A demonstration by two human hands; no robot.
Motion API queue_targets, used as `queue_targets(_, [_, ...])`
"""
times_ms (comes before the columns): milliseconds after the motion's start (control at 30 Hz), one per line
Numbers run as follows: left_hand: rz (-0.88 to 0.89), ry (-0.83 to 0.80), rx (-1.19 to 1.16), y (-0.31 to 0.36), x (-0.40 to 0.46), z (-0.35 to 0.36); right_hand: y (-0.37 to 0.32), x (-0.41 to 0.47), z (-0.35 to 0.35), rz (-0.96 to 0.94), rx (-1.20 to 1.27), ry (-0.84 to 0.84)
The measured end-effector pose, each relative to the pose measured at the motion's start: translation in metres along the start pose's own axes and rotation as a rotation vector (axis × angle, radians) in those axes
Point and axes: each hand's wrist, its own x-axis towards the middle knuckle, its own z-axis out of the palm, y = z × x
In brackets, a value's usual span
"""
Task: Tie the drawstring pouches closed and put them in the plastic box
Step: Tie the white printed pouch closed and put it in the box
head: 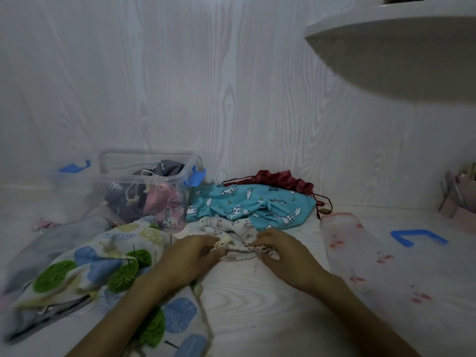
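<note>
- While both hands are working at the centre of the frame, the left hand (192,253) is pinching one side of the gathered mouth of a small white printed pouch (231,237), fingers curled round the fabric near a pale cord (222,244).
- The right hand (279,249) is gripping the opposite side of the same mouth, its fingers bent over the bunched cloth; the exact fingertip contact is blurred.
- The pouch is lying on the white table (257,305), just below the teal unicorn-print pouch (247,206) and right of the leaf-print pouch (103,266).
- Handling judgement: the pouch is appearing thin, limp and very light, so it is likely to slump and fold rather than hold shape; nothing about it is looking fragile or slippery.
- The sound place to take hold is judged to be the cord ends and the puckered hem, since pulling the body would only stretch the cloth.
- Orientation: the gathered mouth is facing the lower edge of the frame, towards the person, and the body is trailing away to the upper centre; the gathered hem itself is running left to right between the hands.
- The clear plastic box (154,184) is standing at the centre left, against the wall, and is already holding a grey pouch (164,171) and pinkish cloth.
- A dark red pouch (283,180) is lying behind the teal one, and a pale pink-printed pouch (360,253) is lying at the right, apart from the hands.
</note>
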Motion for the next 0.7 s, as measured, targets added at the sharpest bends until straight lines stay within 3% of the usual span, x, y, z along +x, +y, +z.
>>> queue_targets(100, [-0.029,0.029,-0.138,-0.002,-0.004,0.009,0.001,-0.002,0.003,0.13,0.103,0.156])
queue_targets(167, [-0.056,0.065,-0.209,-0.003,-0.004,0.01,0.002,0.0,-0.001,0.261,0.236,0.141])
queue_targets(267, [-0.06,0.165,-0.238,-0.004,-0.001,0.009,0.003,0.0,-0.009,0.308,0.26,0.136])
queue_targets(367, [-0.061,0.266,-0.163,0.0,-0.005,0.008,-0.001,-0.005,-0.019,0.292,0.284,0.177])
queue_targets(533, [-0.184,0.598,-0.024,-0.008,-0.007,-0.001,0.002,-0.009,-0.052,0.307,0.245,0.242])
queue_targets(633, [-0.258,0.583,0.094,-0.015,-0.007,-0.004,0.015,-0.012,-0.066,0.36,0.1,0.368])
queue_targets(700, [-0.325,0.512,0.209,-0.014,-0.007,-0.004,0.02,-0.014,-0.062,0.399,0.023,0.326])
